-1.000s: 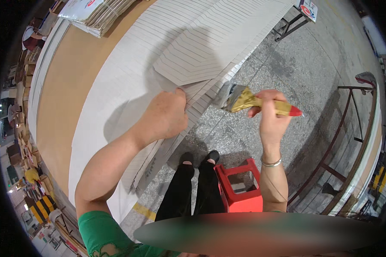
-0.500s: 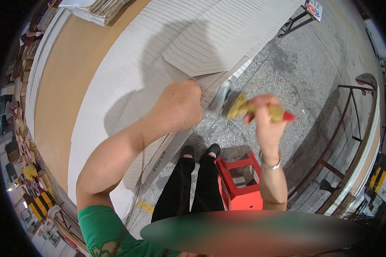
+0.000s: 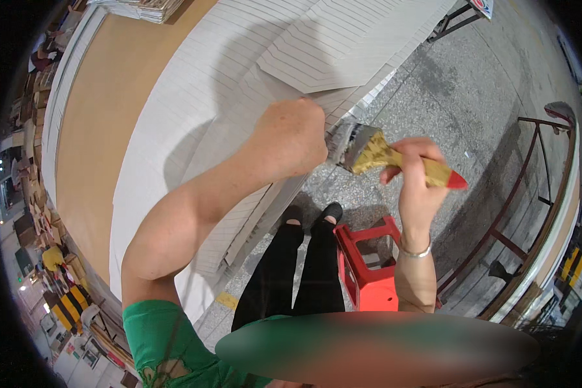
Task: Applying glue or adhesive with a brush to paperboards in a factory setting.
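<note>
A wide flat paintbrush (image 3: 374, 154) with a yellow handle and red tip is gripped by my right hand (image 3: 417, 178). Its whitish, wet-looking bristles are at the near right edge of the stacked lined sheets (image 3: 239, 129), close beside my left hand (image 3: 293, 139). That hand is closed like a fist over the edge of the stack. Its fingers are turned under, so what they hold is hidden. Just beyond it lies an angular pale lined sheet (image 3: 330, 55), on top of the others.
A brown board (image 3: 110, 129) stretches along the left, with a paper bundle (image 3: 145, 10) at its far end. Near my legs stands a red plastic stool (image 3: 374, 278). To the right is a dark metal frame (image 3: 524, 194) on the speckled floor (image 3: 459, 84). Shelved goods line the far left.
The whole view has shifted a little. The paintbrush, blurred before, shows more sharply, with its handle end slightly lower and farther right. My left hand keeps its closed shape at the stack edge.
</note>
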The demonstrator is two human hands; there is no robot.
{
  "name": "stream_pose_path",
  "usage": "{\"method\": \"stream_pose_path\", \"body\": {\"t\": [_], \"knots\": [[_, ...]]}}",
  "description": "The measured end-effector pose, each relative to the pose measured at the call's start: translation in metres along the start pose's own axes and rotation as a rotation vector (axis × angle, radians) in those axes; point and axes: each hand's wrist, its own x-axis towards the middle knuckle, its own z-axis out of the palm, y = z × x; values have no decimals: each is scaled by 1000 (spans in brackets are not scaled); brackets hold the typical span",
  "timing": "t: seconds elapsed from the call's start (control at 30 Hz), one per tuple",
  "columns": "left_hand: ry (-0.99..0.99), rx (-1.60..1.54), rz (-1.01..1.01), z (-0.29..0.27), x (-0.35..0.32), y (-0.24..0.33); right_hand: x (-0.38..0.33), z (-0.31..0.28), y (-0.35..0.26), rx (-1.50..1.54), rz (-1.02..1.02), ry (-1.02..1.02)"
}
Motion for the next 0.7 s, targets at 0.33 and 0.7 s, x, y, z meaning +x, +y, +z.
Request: {"method": "stream_pose_path", "body": {"t": [0.33, 0.7], "knots": [[-47, 20, -21, 2, 1, 3, -28, -10, 17, -54, -18, -127], [321, 291, -34, 74, -36, -7, -74, -53, 6, 72, -147, 26]]}}
